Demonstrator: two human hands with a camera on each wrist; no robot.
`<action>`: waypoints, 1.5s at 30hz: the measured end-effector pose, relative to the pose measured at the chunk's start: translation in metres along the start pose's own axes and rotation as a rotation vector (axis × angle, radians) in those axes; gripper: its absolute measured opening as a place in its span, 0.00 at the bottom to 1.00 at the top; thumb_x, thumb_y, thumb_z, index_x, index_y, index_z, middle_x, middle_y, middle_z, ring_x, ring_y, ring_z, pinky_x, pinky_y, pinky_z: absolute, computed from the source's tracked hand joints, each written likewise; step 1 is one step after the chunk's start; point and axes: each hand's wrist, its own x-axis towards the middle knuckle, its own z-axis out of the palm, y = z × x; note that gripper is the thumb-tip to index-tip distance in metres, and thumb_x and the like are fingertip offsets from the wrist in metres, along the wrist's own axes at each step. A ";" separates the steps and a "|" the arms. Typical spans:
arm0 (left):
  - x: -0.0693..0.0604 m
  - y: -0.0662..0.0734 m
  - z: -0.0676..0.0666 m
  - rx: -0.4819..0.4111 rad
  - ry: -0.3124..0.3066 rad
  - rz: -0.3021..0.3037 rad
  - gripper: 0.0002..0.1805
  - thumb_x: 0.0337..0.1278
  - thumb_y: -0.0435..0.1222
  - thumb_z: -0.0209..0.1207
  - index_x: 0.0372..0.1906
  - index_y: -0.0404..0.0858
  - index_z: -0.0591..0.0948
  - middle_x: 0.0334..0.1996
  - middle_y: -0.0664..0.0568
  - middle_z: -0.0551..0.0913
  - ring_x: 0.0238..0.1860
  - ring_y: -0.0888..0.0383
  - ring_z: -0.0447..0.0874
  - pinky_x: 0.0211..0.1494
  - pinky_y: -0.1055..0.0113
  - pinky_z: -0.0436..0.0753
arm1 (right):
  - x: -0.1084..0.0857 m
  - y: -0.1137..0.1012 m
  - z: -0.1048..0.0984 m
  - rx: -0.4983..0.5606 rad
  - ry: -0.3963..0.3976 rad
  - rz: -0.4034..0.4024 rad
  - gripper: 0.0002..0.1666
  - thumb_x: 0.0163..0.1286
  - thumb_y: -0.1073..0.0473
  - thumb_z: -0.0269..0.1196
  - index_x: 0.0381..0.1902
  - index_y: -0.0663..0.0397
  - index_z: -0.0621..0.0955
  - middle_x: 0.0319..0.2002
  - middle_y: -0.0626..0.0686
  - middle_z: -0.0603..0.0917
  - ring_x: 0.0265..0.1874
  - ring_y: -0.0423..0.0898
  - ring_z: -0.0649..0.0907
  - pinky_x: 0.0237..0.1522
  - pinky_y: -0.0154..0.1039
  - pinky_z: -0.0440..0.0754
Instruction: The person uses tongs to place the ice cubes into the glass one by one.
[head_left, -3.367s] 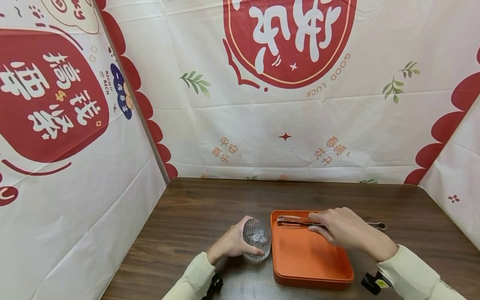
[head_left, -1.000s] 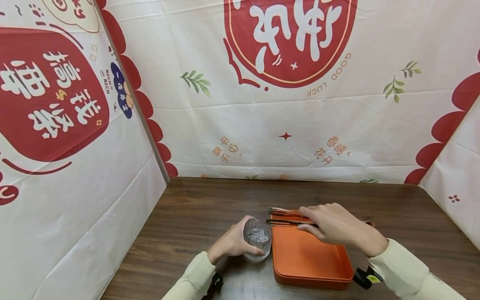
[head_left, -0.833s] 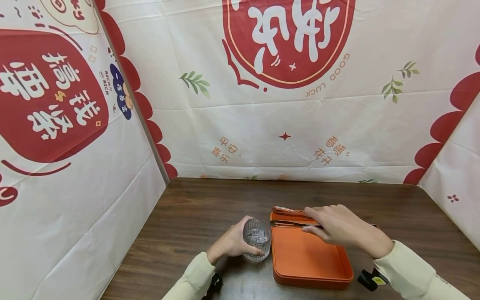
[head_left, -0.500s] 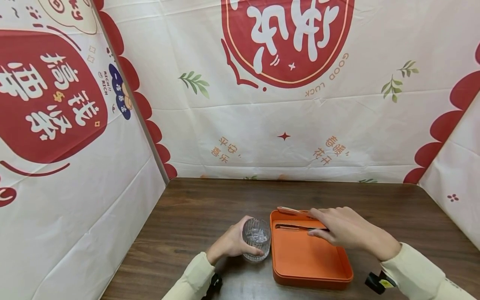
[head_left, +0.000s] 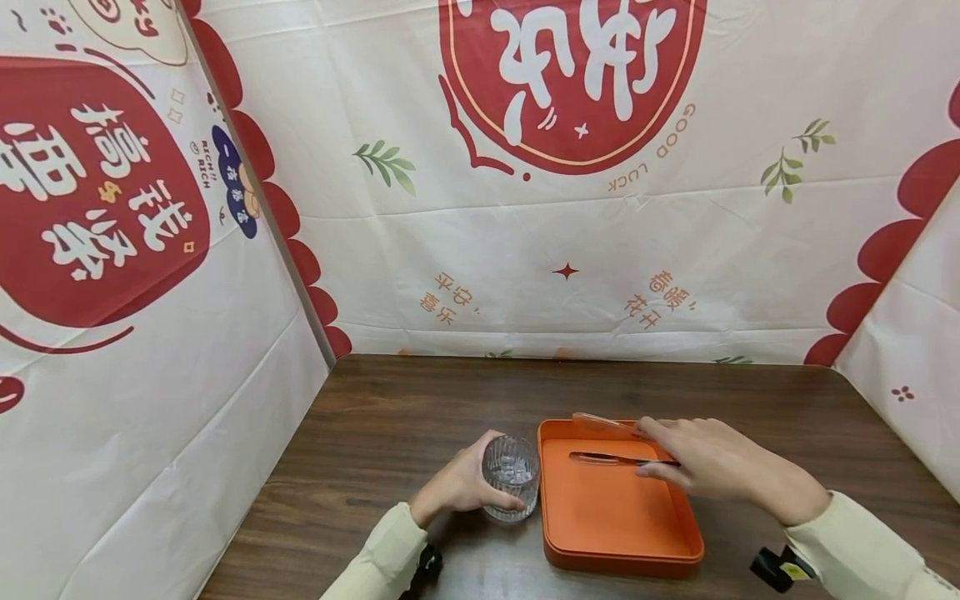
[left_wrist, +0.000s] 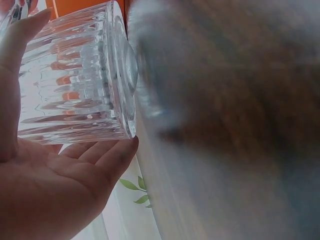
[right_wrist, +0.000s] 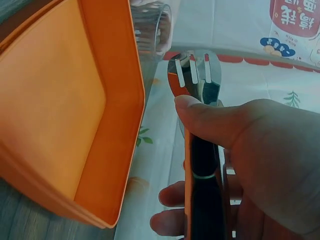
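My left hand grips a ribbed clear drinking glass standing on the table, thumb on the near side and fingers behind. Clear pieces, like ice cubes, lie in the glass; their number is hard to tell. In the left wrist view, the glass sits between thumb and fingers. My right hand holds metal serving tongs over the orange tray, thumb on one arm and fingers on the other. The tongs' arms are apart, with nothing visible between the tips. In the right wrist view, the tongs' slotted end shows.
The tray's low raised rim stands just right of the glass. Dark wooden tabletop surrounds both. Printed white cloth hangs behind the table and along both sides. A black wrist camera sits under the right sleeve.
From beside the glass rim, my right hand has moved right with the spread tongs, now over the tray's far part. Earlier, the tongs' arms were closer together there. My left hand keeps holding the glass.
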 end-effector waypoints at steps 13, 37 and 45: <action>0.000 -0.002 0.001 -0.007 -0.005 0.001 0.47 0.29 0.50 0.82 0.60 0.49 0.70 0.44 0.56 0.82 0.43 0.61 0.81 0.49 0.65 0.80 | -0.028 0.023 0.002 0.040 0.010 0.011 0.23 0.68 0.45 0.65 0.55 0.45 0.74 0.42 0.40 0.82 0.31 0.33 0.80 0.31 0.41 0.81; -0.001 -0.004 0.002 -0.024 -0.010 0.002 0.47 0.29 0.52 0.81 0.61 0.52 0.70 0.46 0.58 0.82 0.45 0.62 0.81 0.51 0.65 0.79 | -0.085 0.096 0.039 -0.057 0.131 0.025 0.28 0.58 0.51 0.73 0.52 0.58 0.79 0.38 0.42 0.76 0.33 0.34 0.78 0.32 0.39 0.80; -0.001 -0.003 0.001 -0.031 -0.011 0.002 0.47 0.30 0.52 0.81 0.61 0.51 0.70 0.46 0.58 0.82 0.46 0.62 0.81 0.52 0.65 0.79 | -0.097 0.107 0.046 -0.062 0.177 0.026 0.29 0.56 0.52 0.74 0.52 0.57 0.79 0.38 0.37 0.75 0.34 0.30 0.76 0.31 0.37 0.79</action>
